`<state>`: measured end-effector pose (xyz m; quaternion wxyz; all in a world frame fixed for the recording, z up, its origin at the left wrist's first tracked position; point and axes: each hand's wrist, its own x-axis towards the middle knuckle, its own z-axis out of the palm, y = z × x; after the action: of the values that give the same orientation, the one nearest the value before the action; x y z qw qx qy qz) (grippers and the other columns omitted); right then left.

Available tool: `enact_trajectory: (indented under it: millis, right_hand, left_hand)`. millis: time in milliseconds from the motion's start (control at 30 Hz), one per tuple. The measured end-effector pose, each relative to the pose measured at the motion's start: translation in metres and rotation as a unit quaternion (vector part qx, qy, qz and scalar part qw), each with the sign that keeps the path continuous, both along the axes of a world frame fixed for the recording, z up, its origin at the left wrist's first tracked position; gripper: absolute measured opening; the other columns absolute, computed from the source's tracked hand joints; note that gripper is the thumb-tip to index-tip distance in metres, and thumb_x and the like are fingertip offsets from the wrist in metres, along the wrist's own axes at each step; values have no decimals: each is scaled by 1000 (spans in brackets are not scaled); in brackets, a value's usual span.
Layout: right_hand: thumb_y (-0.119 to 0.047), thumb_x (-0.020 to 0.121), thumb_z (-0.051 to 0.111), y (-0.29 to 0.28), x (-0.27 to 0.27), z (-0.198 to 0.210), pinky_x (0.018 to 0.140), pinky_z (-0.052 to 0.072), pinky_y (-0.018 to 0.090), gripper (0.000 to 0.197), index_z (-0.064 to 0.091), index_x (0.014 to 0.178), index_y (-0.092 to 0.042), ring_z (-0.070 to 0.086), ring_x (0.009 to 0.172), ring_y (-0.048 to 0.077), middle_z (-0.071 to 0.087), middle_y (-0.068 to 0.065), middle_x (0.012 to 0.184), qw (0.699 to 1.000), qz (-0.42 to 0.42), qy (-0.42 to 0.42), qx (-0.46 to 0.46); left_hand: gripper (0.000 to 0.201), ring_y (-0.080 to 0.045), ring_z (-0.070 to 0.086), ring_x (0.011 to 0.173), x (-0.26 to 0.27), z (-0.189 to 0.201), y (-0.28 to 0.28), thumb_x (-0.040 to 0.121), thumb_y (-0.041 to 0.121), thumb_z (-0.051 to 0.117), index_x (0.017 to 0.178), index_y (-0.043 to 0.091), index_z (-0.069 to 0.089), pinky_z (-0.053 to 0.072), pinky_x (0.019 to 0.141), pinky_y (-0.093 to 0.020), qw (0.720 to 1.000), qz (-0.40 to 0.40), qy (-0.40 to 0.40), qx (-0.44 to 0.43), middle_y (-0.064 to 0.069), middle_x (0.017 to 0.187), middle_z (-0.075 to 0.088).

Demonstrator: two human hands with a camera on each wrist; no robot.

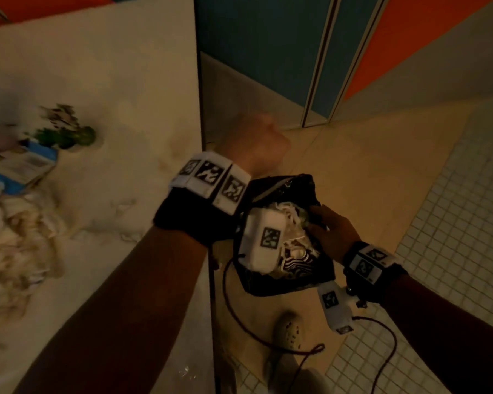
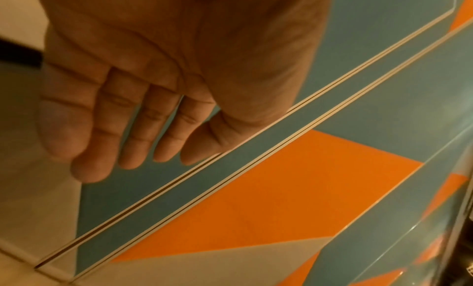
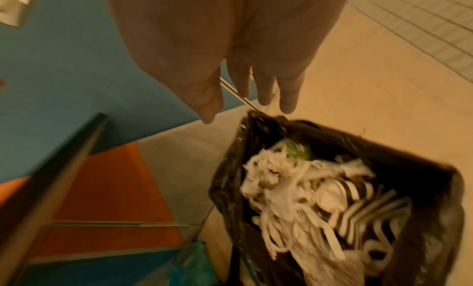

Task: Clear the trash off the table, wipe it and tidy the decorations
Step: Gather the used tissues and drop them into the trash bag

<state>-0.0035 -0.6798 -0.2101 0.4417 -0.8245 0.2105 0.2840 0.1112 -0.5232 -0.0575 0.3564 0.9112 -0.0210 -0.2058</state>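
My right hand (image 1: pixel 335 231) hangs at the black trash bag's (image 3: pixel 258 169) rim, fingers straight; whether they pinch the plastic, I cannot tell. Below them, shredded paper (image 3: pixel 289 191) fills the bag. My left hand (image 2: pixel 163 72) floats empty, fingers loose, above the bag. Left of it, more shreds (image 1: pixel 15 237) remain on the table (image 1: pixel 120 89).

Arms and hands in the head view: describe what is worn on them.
Both hands, left hand and right hand, are bare. Each wrist carries a black strap with white blocks printed with black-and-white square markers. A white camera unit hangs off the right wrist, trailing a dark cable. No sleeves show.
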Motion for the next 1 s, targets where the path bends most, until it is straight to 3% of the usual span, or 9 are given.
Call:
enact_trajectory:
  millis: [67,133,233,367,433,600,767,867,1000]
  right_hand:
    - [-19,95,53,-3,1,26,88,50,39,41,49,135,-16,55,110,33,51,13,137,1000,-22,-14,10]
    - [-13,94,55,0,4,54,66,46,28,29,58,122,-8,55,82,26,60,14,114,998,-47,-28,35]
    - [-4,94,52,14,11,97,65,42,17,18,63,109,0,52,81,18,58,4,98,996,-13,-79,43]
    - [-7,92,57,52,15,145,70,41,23,9,65,95,-8,53,71,7,59,-3,81,985,90,-141,49]
    - [-12,92,58,79,18,160,66,40,12,9,65,97,-12,55,73,4,60,-6,82,972,157,-171,22]
    - [-13,91,60,166,15,178,73,45,13,12,65,102,-11,59,83,12,61,-4,90,956,212,-202,27]
    - [-19,89,64,255,8,183,88,50,38,21,64,109,-13,61,97,23,63,4,111,939,273,-207,-22]
    - [-25,89,64,305,12,189,96,46,38,34,57,121,-18,55,110,24,54,4,129,940,298,-164,-38]
    - [-39,83,68,360,20,186,104,36,36,61,42,137,-27,41,130,24,37,2,145,929,338,-129,-75]
  left_hand:
    - [14,-25,67,87,-15,22,25,81,14,57,86,19,69,56,85,-42,999,26,-16,-25,-3,86,69]
    - [12,-24,68,87,-30,38,52,80,16,60,77,25,67,56,85,-41,998,40,-26,-40,-1,85,70]
    - [7,-23,69,82,-49,55,98,80,21,64,85,23,68,57,78,-37,996,59,-41,-46,-3,87,71]
    - [13,-21,70,73,-72,61,172,85,8,63,88,19,67,53,61,-25,993,116,-35,-5,-1,86,69]
    - [10,-24,69,81,-79,56,217,85,9,62,88,19,66,56,72,-35,989,135,-44,34,-3,91,69]
    - [6,-27,65,89,-102,47,324,86,12,61,84,18,64,53,87,-43,971,192,-41,133,-3,90,67]
    - [12,-22,64,93,-118,64,405,84,12,62,93,14,69,45,84,-28,956,201,-98,189,-1,95,68]
    - [16,-19,60,99,-119,73,443,85,9,61,99,13,68,40,84,-24,955,212,-131,163,0,98,65]
    - [27,-17,56,103,-117,67,471,84,7,61,110,13,63,39,85,-23,973,155,-88,147,2,101,57]
